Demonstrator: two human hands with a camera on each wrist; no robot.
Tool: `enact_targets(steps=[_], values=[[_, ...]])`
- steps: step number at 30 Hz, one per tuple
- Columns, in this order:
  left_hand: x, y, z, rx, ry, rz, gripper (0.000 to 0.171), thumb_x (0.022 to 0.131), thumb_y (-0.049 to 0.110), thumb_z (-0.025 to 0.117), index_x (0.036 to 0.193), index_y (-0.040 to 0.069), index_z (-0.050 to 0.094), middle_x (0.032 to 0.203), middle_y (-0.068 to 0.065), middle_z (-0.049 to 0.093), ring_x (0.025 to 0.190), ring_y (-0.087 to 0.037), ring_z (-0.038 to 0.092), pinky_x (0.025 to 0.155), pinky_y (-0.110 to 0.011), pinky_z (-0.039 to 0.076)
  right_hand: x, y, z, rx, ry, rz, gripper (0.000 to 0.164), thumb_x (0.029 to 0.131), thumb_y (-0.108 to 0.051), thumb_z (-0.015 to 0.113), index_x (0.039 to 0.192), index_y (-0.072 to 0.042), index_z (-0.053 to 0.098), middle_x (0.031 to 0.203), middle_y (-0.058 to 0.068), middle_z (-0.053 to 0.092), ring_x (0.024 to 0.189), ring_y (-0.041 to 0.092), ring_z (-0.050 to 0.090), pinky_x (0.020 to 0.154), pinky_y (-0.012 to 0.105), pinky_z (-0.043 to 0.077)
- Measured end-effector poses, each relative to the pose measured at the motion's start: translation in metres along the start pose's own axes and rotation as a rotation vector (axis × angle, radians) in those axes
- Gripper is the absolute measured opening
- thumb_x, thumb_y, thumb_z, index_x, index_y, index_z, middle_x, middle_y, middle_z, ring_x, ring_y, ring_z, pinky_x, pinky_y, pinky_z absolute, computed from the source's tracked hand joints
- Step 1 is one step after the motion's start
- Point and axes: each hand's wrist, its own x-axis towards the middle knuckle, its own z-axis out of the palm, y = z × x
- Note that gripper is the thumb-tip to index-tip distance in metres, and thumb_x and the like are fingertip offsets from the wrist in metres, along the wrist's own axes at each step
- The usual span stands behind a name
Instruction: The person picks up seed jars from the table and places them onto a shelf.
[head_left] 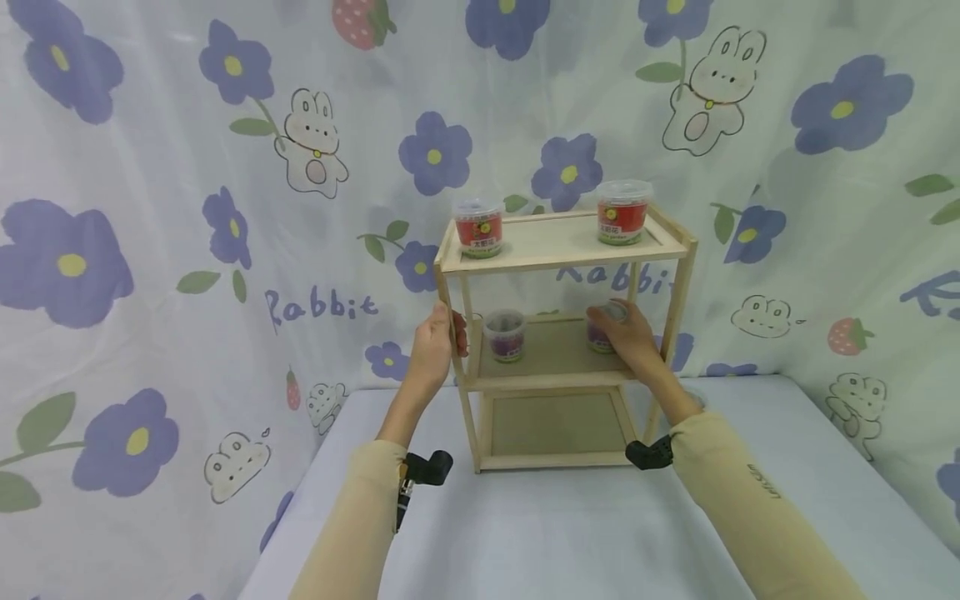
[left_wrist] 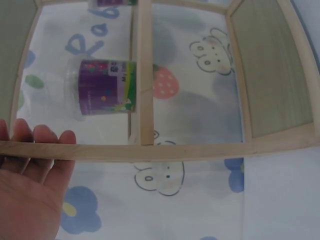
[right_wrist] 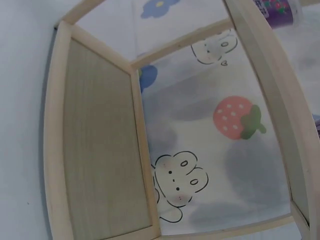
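Clear plastic with a purple label forms the right purple tub (head_left: 598,340), which is located near the right end of the middle shelf (head_left: 551,358) of a light wooden rack (head_left: 562,265). The long axis of this tub is upright, and its base appears seated on the board. The tub is approached by the right hand (head_left: 633,337) from the front and right: the tub lies to the left of the palm, and its rim and side are held by the curled fingers and thumb. The right front upright (head_left: 684,292) is crossed in front by the right wrist, so the hand is placed inboard of that post. Any travel of the tub is judged to be governed by this clearance between post, wrist and top shelf (head_left: 551,232).

The left front upright (head_left: 465,408) is gripped by the left hand (head_left: 435,342), whose fingers are wrapped round it. The left purple tub (head_left: 506,340) is positioned just inboard of that post, nearer to the left hand, and is not touched. In the right wrist view the right hand is not shown; its grip is therefore read from the head view only.
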Motion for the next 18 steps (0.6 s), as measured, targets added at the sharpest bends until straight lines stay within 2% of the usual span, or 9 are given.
enact_targets(steps=[3,7,10,12,18], values=[[0.0001,0.0006,-0.0015,-0.007,-0.001,0.006,0.056,0.109,0.042,0.020,0.090,0.001,0.054,0.069,-0.015,0.052,0.062,-0.031,0.052,0.063,-0.032,0.047,-0.0003,-0.0028,0.0013,-0.012,0.010,-0.007,0.092,0.091,-0.064,0.058,0.152,-0.003,0.025,0.147,0.025,0.039,0.130,0.043,0.042,0.107,0.056,0.038],[-0.0004,-0.0005,-0.0028,0.005,-0.013,0.009,0.058,0.109,0.045,0.020,0.091,0.002,0.054,0.070,-0.016,0.052,0.065,-0.039,0.052,0.065,-0.034,0.046,-0.0005,-0.0040,0.0017,-0.018,0.035,0.005,0.093,0.091,-0.065,0.057,0.154,-0.005,0.023,0.155,0.027,0.028,0.141,0.044,0.030,0.115,0.056,0.028],[-0.0006,-0.0019,-0.0031,0.004,-0.016,0.010,0.057,0.108,0.046,0.020,0.090,0.004,0.053,0.071,-0.016,0.052,0.065,-0.036,0.052,0.066,-0.035,0.047,-0.0002,-0.0032,0.0012,-0.015,0.049,0.012,0.094,0.091,-0.065,0.056,0.155,-0.005,0.021,0.159,0.027,0.019,0.146,0.044,0.020,0.118,0.056,0.021],[-0.0008,-0.0023,-0.0030,0.000,-0.014,0.011,0.057,0.108,0.046,0.020,0.089,0.004,0.053,0.071,-0.015,0.052,0.064,-0.031,0.052,0.066,-0.036,0.048,-0.0003,-0.0027,0.0007,-0.010,0.056,0.016,0.094,0.091,-0.066,0.056,0.155,-0.006,0.022,0.159,0.027,0.018,0.147,0.043,0.019,0.119,0.055,0.019],[-0.0027,-0.0019,-0.0022,0.018,0.001,0.006,0.058,0.109,0.044,0.019,0.089,0.002,0.054,0.070,-0.013,0.053,0.062,-0.026,0.052,0.066,-0.040,0.051,-0.0020,-0.0024,-0.0004,-0.032,0.076,0.003,0.097,0.090,-0.067,0.056,0.155,-0.005,0.020,0.157,0.029,0.023,0.145,0.044,0.025,0.117,0.055,0.024]])
